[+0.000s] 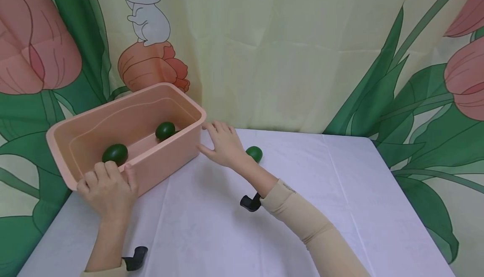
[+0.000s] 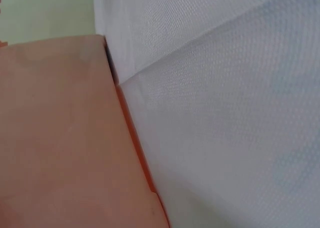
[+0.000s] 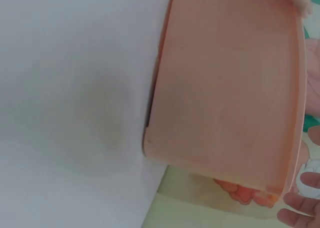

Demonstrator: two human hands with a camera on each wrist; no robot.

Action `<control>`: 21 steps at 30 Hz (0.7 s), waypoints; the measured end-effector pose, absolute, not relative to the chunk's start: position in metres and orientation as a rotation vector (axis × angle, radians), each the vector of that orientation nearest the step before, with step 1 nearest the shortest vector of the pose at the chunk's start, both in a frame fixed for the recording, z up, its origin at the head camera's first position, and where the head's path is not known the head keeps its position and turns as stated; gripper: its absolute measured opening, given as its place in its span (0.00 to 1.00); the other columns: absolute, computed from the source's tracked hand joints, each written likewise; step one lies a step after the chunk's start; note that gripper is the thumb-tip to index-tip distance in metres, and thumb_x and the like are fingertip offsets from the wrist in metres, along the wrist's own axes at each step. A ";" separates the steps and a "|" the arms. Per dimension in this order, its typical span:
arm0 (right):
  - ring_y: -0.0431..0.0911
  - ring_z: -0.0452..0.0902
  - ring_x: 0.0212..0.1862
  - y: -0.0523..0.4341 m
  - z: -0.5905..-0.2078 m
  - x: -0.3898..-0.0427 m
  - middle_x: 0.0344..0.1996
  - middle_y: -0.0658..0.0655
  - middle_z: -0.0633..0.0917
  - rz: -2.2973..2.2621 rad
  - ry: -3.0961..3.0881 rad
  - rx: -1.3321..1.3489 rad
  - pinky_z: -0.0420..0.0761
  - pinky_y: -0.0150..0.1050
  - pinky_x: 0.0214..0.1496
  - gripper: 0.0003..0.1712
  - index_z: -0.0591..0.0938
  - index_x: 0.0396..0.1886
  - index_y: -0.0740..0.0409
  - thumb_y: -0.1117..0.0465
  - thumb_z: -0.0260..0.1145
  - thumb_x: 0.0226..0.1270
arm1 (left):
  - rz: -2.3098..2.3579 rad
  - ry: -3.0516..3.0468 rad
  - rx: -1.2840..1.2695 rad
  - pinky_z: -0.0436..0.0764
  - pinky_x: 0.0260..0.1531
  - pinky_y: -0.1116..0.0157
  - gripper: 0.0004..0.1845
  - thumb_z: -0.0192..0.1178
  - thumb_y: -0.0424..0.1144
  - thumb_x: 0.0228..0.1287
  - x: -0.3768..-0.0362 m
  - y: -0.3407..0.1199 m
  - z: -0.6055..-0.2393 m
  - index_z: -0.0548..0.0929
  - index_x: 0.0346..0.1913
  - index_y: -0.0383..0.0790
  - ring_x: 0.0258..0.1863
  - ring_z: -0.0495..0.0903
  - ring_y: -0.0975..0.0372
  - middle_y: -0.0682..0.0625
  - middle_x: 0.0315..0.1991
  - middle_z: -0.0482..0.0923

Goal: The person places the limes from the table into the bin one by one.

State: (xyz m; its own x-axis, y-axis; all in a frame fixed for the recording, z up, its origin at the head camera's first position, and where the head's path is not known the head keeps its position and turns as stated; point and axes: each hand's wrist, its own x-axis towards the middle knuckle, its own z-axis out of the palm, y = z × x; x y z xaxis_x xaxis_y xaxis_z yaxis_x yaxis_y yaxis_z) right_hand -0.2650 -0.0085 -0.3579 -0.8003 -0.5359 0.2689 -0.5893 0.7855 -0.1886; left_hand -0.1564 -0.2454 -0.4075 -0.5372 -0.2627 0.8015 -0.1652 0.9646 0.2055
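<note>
1. Fingers of the left hand (image 1: pixel 107 186) curl over the pink bin's (image 1: pixel 170 159) near rim, steadying it.
2. Right hand (image 1: pixel 223 144) fingers press loosely spread against its end wall.
3. Two green eggs (image 1: pixel 115 153) lie inside beyond the fingers; another (image 1: pixel 255 153) rests on the tabletop (image 1: pixel 302 209) behind the right wrist.

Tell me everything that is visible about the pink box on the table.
The pink box is a rectangular, open-topped tub that looks like smooth plastic, with rounded corners and a thickened rim. It sits at the back left of the white table, turned at an angle. Inside lie two dark green avocados. The left hand grips its near corner, fingers curled over the rim. The right hand rests against its right end, fingers straight.
</note>
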 end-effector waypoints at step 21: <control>0.47 0.65 0.57 0.034 -0.382 -0.272 0.50 0.52 0.72 0.490 -2.800 0.783 0.62 0.47 0.58 0.27 0.68 0.55 0.51 0.43 0.57 0.61 | -0.126 -2.138 0.289 0.61 0.35 0.44 0.28 0.35 0.51 0.64 -0.156 -0.245 -0.407 0.67 0.34 0.24 0.32 0.63 0.40 0.31 0.30 0.64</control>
State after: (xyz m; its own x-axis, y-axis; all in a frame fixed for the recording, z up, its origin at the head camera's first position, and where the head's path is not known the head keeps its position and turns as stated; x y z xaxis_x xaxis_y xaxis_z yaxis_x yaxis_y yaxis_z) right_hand -0.2725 0.0338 -0.3816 -0.8418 -0.4678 0.2695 -0.5315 0.8056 -0.2618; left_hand -0.1556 -0.2451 -0.4069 -0.5287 -0.2547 0.8097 -0.1575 0.9668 0.2013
